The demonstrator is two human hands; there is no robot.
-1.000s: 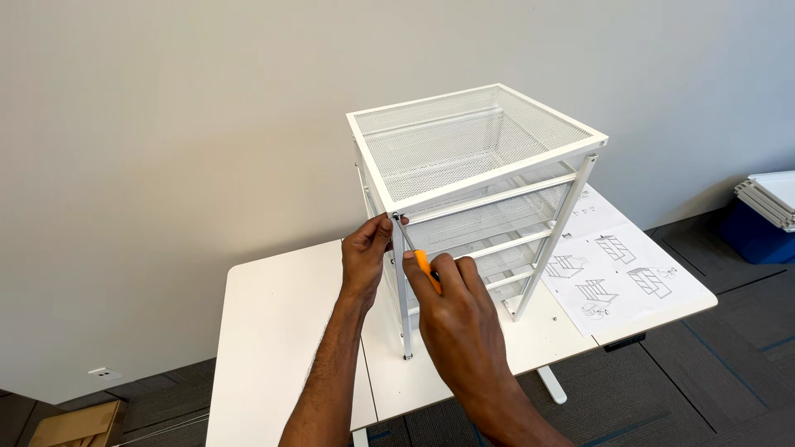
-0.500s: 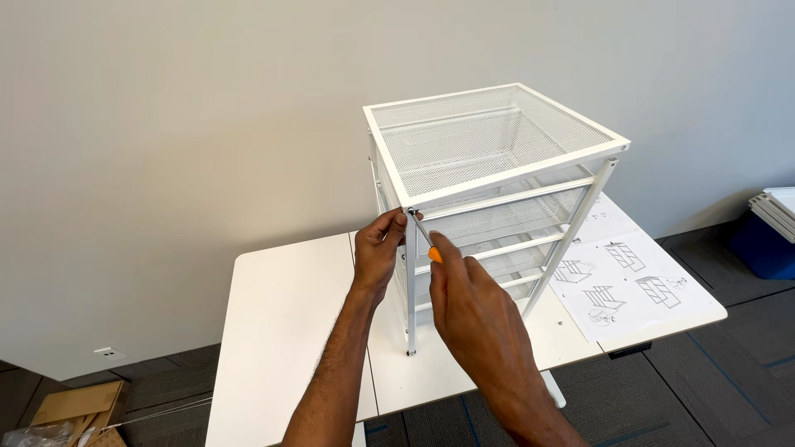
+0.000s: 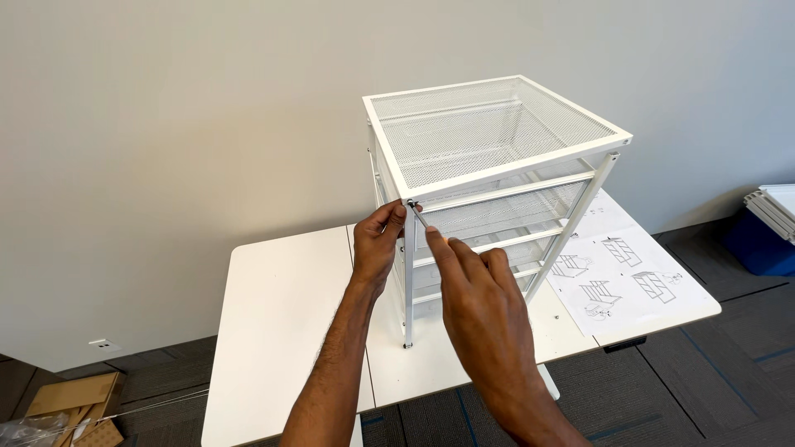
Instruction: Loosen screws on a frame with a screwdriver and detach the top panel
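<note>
- White desk (image 3: 281,331) carries a white mesh drawer frame (image 3: 497,157), standing upright.
- Right hand (image 3: 484,310) grips a thin screwdriver (image 3: 420,218), tip at the frame's front-left top corner.
- Left hand (image 3: 377,244) pinches that corner's post (image 3: 408,281).

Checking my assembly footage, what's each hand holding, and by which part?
Right hand: thin metal screwdriver, by its handle. Left hand: white mesh drawer frame, at its front corner leg.
</note>
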